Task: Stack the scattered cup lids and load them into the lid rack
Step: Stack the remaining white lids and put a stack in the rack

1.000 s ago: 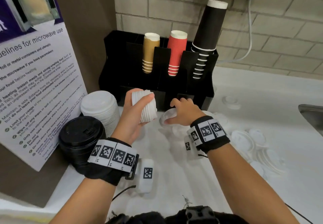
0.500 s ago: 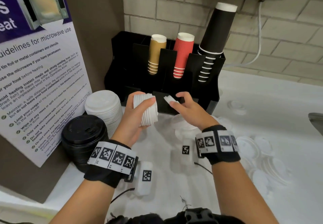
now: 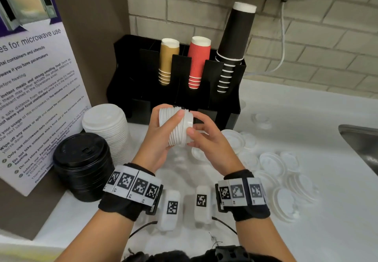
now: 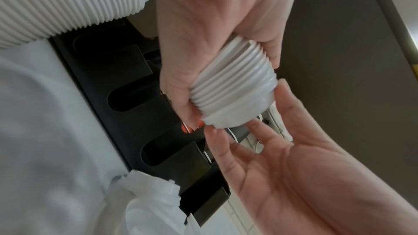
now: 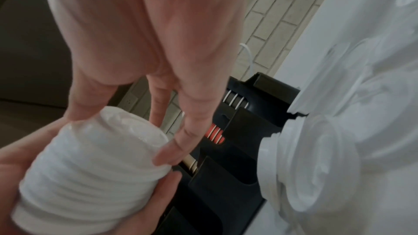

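**Counts on the counter**

Two hands work here: left hand (image 3: 157, 139) and right hand (image 3: 206, 139). One black rack (image 3: 135, 77) holds three cup stacks: tan (image 3: 168, 61), red (image 3: 198, 61), black (image 3: 235, 42). Lid stacks number three: one held white stack (image 3: 176, 127), one standing white stack (image 3: 106, 126), one black stack (image 3: 81, 163). The loose white lids (image 3: 272, 163) overlap too much to count.

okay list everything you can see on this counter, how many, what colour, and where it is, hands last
Held lid stack: one, white, between both hands.
Loose lids: many, white, scattered on counter, right.
Tall lid stack: one, white, left of rack.
Black lid stack: one, front left.
Rack: one, black, against wall.
Cup stacks: tan, red, black, in rack.
Poster: one, far left.
Sink: steel, right edge.
Left hand: grips held stack.
Right hand: fingertips on its end lid.
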A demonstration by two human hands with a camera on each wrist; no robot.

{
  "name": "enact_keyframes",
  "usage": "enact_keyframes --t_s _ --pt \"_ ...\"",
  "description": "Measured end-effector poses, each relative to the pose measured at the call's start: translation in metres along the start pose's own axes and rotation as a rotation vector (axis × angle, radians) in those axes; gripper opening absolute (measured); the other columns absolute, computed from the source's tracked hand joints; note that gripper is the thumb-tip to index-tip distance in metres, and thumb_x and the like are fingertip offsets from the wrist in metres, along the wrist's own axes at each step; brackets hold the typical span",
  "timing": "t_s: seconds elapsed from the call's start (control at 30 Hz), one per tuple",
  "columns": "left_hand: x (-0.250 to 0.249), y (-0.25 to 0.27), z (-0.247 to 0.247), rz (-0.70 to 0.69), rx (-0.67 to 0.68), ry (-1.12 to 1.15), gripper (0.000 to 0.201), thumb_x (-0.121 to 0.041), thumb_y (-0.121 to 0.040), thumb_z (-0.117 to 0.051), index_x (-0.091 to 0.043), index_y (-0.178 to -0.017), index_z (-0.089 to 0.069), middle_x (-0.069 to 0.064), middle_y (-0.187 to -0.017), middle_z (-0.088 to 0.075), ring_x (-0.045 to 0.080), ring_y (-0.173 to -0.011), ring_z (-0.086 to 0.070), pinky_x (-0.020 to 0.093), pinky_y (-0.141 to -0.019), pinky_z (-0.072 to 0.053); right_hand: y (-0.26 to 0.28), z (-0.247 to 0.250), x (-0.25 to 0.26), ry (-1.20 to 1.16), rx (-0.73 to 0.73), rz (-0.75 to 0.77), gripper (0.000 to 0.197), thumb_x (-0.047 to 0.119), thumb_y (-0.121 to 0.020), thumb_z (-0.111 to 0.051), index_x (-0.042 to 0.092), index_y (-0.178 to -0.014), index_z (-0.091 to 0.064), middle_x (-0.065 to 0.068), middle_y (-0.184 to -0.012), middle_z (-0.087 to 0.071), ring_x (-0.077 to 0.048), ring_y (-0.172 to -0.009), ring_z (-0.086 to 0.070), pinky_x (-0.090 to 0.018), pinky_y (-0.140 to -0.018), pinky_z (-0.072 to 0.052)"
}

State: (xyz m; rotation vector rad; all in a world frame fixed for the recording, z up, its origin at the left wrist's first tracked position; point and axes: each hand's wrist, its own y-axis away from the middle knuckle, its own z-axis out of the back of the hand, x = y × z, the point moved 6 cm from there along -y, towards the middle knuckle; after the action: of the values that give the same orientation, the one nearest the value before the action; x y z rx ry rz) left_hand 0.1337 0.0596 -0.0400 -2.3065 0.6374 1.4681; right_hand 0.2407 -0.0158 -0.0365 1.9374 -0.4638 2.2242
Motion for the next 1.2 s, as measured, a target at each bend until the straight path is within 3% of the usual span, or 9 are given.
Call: enact_keyframes --t_s 0.1,0.3,0.43,0.63,0.8,0.9,1.0,1.1,1.2 --pt "0.006 0.003 -0.003 0.021 0.04 -0.038 0.047 -0.044 -0.072 -0.072 -0.032 -0.113 -0.052 0.0 -0.113 -0.058 0.018 -0.102 -0.061 0.026 -0.063 -0.055 0.005 0.005 -0.002 -0.004 0.004 -0.009 0.045 0.042 -0.088 -0.061 0.035 -0.132 -0.051 -0.012 -0.111 -0.063 -0.022 -0.106 -0.063 -0.035 -0.088 -0.055" --pt "0.011 0.006 -0.008 0.074 0.098 -0.089 0.044 -0.049 -0.073 -0.074 -0.037 -0.111 -0.054 -0.004 -0.109 -0.06 0.017 -0.1 -0.062 0.027 -0.063 -0.054 0.011 0.013 -0.002 -0.004 0.026 -0.018 0.044 0.039 -0.085 -0.061 0.043 -0.128 -0.054 -0.014 -0.111 -0.062 -0.022 -0.108 -0.063 -0.039 -0.093 -0.054" --pt "0.01 0.008 -0.013 0.072 0.097 -0.095 0.048 -0.048 -0.067 -0.07 -0.036 -0.11 -0.054 -0.005 -0.107 -0.06 0.016 -0.098 -0.062 0.027 -0.063 -0.056 0.013 0.017 0.0 0.015 0.027 0.0 0.043 0.037 -0.085 -0.063 0.047 -0.125 -0.055 -0.007 -0.107 -0.063 -0.017 -0.101 -0.065 -0.034 -0.088 -0.056" --pt "0.011 0.007 -0.011 0.088 0.057 -0.088 0.057 -0.047 -0.065 -0.071 -0.032 -0.116 -0.051 0.001 -0.116 -0.058 0.024 -0.108 -0.06 0.037 -0.074 -0.057 0.011 0.013 0.002 0.032 0.024 0.03 0.042 0.035 -0.087 -0.064 0.047 -0.126 -0.053 0.0 -0.103 -0.062 -0.008 -0.092 -0.065 -0.023 -0.078 -0.052" --pt "0.007 0.0 -0.001 0.079 0.03 -0.085 0.055 -0.04 -0.065 -0.073 -0.031 -0.115 -0.052 0.003 -0.119 -0.057 0.023 -0.108 -0.06 0.038 -0.074 -0.057 0.003 0.006 0.005 0.097 0.081 0.017 0.041 0.041 -0.09 -0.06 0.043 -0.13 -0.051 -0.002 -0.109 -0.063 -0.013 -0.102 -0.064 -0.03 -0.091 -0.053" --pt "0.001 -0.004 0.006 0.074 0.01 -0.068 0.055 -0.041 -0.062 -0.074 -0.033 -0.112 -0.052 -0.003 -0.114 -0.056 0.016 -0.1 -0.06 0.032 -0.065 -0.057 -0.015 0.027 0.006 0.284 -0.03 0.019 0.033 0.039 -0.097 -0.049 0.032 -0.129 -0.056 0.011 -0.115 -0.063 -0.002 -0.109 -0.058 -0.018 -0.094 -0.047" --pt "-0.002 -0.007 0.016 0.059 -0.014 -0.078 0.059 -0.04 -0.061 -0.073 -0.034 -0.115 -0.051 -0.003 -0.116 -0.053 0.016 -0.103 -0.057 0.035 -0.07 -0.057 -0.036 0.058 -0.005 0.694 -0.174 -0.083 0.029 0.032 -0.097 -0.052 0.018 -0.121 -0.061 0.0 -0.119 -0.061 -0.017 -0.116 -0.054 -0.025 -0.095 -0.042" --pt "-0.002 -0.008 0.022 0.058 -0.028 -0.081 0.059 -0.04 -0.061 -0.073 -0.033 -0.115 -0.05 -0.002 -0.116 -0.052 0.018 -0.105 -0.055 0.042 -0.08 -0.055 -0.051 0.054 -0.03 1.058 0.018 -0.254 0.048 0.046 -0.087 -0.064 0.019 -0.125 -0.055 -0.006 -0.125 -0.054 -0.027 -0.121 -0.044 -0.04 -0.102 -0.04" --pt "-0.003 -0.009 0.022 0.057 -0.03 -0.081 0.055 -0.04 -0.061 -0.074 -0.035 -0.11 -0.052 -0.004 -0.114 -0.053 0.016 -0.103 -0.056 0.041 -0.078 -0.055 -0.063 0.036 -0.041 1.234 0.116 -0.275 0.061 0.059 -0.075 -0.069 0.021 -0.12 -0.05 -0.004 -0.118 -0.053 -0.026 -0.116 -0.043 -0.041 -0.095 -0.04"
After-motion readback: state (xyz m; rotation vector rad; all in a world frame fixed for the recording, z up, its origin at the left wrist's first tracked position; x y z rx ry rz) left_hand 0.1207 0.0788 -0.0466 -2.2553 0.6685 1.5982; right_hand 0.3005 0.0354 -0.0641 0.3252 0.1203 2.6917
